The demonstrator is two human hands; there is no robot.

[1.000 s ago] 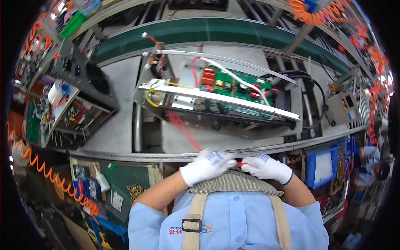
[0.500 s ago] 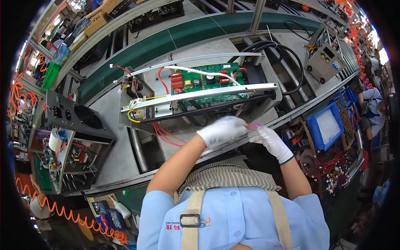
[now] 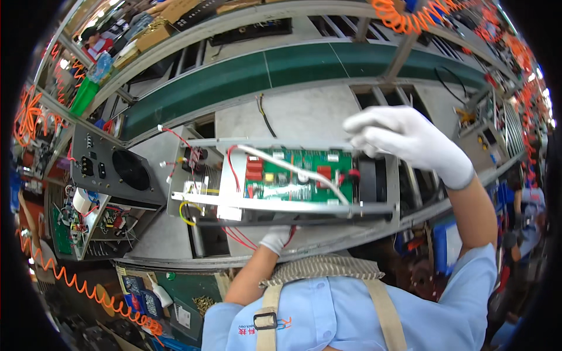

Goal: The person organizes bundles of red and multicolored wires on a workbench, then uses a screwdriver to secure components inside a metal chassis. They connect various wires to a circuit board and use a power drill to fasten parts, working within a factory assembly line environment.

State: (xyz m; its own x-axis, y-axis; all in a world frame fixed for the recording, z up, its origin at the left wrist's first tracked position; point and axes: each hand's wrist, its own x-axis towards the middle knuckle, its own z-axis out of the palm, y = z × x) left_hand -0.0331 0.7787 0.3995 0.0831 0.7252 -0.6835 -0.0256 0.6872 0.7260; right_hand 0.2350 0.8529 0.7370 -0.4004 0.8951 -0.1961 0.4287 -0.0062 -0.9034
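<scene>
A long open metal chassis (image 3: 304, 206) lies across the bench in front of me, with a green circuit board (image 3: 281, 190) inside it. A white sleeved cable (image 3: 293, 169) runs slantwise over the board. My left hand (image 3: 274, 238), in a white glove, reaches under the chassis's near side beside red wires (image 3: 239, 237). Its fingers are mostly hidden by the rail. Above the right end of the chassis, my gloved right hand (image 3: 404, 140) is raised with bent fingers somewhat apart. Nothing shows in it, though motion softens its outline.
To the left stands a dark equipment housing (image 3: 117, 169) with a round opening. A short dark cable (image 3: 266, 117) lies behind the chassis, before a green conveyor belt (image 3: 304, 61). Metal rollers (image 3: 413, 181) run past its right end. An orange coiled hose (image 3: 88, 298) hangs at lower left.
My hands have parted: the left went low against the chassis's near side, the right rose over its right end. The black cable loop at that end no longer shows. The view has shifted.
</scene>
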